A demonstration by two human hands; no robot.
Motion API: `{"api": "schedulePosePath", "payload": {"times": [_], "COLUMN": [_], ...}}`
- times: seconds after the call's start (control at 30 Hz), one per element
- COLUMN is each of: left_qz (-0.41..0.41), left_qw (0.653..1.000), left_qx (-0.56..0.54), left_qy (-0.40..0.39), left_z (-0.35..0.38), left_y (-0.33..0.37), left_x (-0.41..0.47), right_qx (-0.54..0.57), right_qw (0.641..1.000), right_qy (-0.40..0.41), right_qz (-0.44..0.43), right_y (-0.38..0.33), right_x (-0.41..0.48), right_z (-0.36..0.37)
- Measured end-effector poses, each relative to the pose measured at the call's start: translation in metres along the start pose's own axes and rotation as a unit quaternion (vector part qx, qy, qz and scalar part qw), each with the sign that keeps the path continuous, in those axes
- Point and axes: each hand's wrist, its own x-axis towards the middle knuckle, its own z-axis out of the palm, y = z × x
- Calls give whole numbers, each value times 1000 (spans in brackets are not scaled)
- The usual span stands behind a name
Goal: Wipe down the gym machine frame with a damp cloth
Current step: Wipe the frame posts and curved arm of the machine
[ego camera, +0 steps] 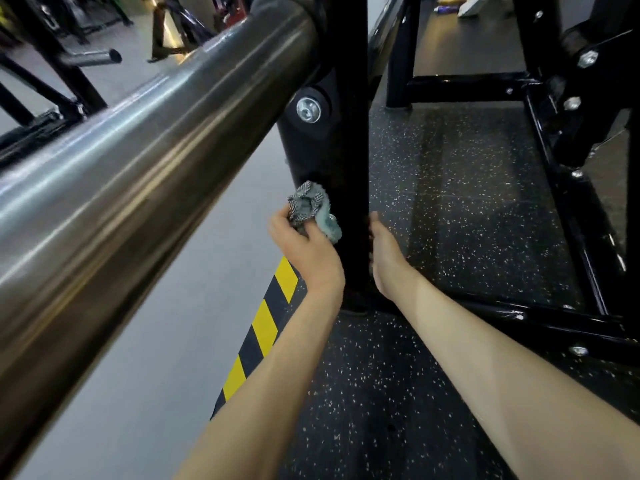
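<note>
The left hand (304, 249) grips a crumpled grey-blue cloth (311, 211), its fingers curled round the bundle. It holds the cloth against the left face of the machine's black upright post (346, 150), low down on the post and below a silver bolt (308, 110) set in a rounded black bracket. The cloth touches the post, with part of it bunched above the fingers and part hanging to the right of them.

The right hand (384, 258) lies against the right side of the same post, at about the same height as the left, with the thumb pointing up along the post's edge. Its fingers are hidden behind the post, so I cannot tell whether they are wrapped round it or straight. Both bare forearms reach in from the near edge, one on each side of the post.

A thick, shiny steel bar (138, 150) crosses the left half of the view on a slant. It runs from the near left up to the post and is blurred by closeness. The post stands on dark speckled rubber floor (450, 220). To its left a yellow-and-black hazard strip (265, 325) edges the rubber where it meets the smooth grey floor (173, 341). More black frame rails (554, 325) with silver bolts lie to the right, and other machines stand at the far left.
</note>
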Motion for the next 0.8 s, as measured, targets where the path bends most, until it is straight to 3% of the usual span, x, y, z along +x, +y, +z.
{"api": "schedulePosePath", "payload": {"times": [0.1, 0.27, 0.37, 0.47, 0.8], "left_qz": [-41, 93, 2, -144, -35], "left_qw": [998, 994, 999, 987, 988], "left_qx": [2, -27, -29, -28, 146], "left_qy": [-37, -54, -16, -58, 22], "left_z": [-8, 7, -5, -19, 7], "left_y": [-4, 31, 1, -37, -92], "left_x": [6, 2, 15, 35, -41], "right_qx": [-26, -65, -82, -106, -64], "right_qw": [1000, 996, 995, 993, 994], "right_qy": [-4, 22, 43, 56, 74], "right_qz": [-7, -61, -42, -15, -40], "right_y": [-1, 1, 1, 0, 15], "right_x": [1, 4, 6, 6, 26], "right_z": [-3, 0, 0, 1, 1]}}
